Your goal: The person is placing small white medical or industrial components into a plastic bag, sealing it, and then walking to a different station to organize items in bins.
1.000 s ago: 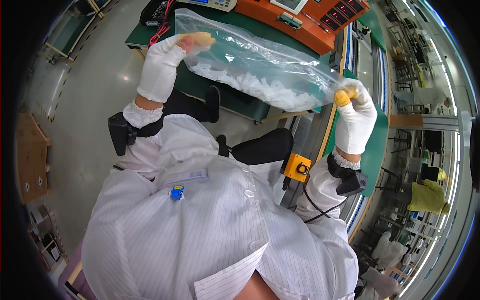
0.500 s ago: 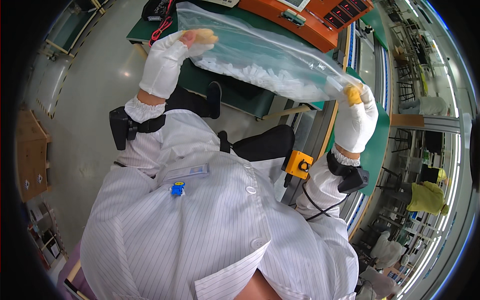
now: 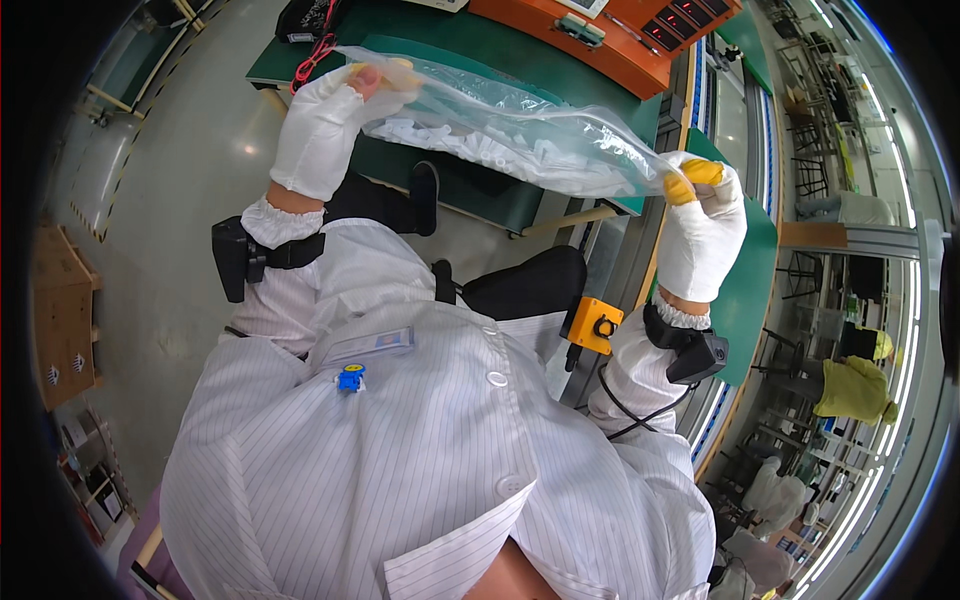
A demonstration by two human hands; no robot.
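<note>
Stretched between my hands is a clear plastic bag (image 3: pixel 530 120) with several small white tube-like pieces (image 3: pixel 470 143) gathered along its lower side. My left hand (image 3: pixel 322 130), in a white glove with yellowish fingertips, pinches the bag's left upper corner; a bare thumb tip shows. At the opposite corner my right hand (image 3: pixel 702 225), gloved the same way, grips the plastic between thumb and fingers. The bag hangs over the front part of a green table (image 3: pixel 400 170). Whether its top edge is sealed, I cannot tell.
An orange instrument (image 3: pixel 600 45) with red displays stands at the table's back. Red leads (image 3: pixel 314 62) lie at the left corner. A yellow control box (image 3: pixel 594 326) is mounted near my right forearm, beside a conveyor rail (image 3: pixel 690 120). A person in yellow (image 3: pixel 855 390) is far right.
My hands have drawn slightly closer together, the right one shifting left. The bag has sunk and folded somewhat, and its upper side is slacker and more crumpled. Both hands keep their hold.
</note>
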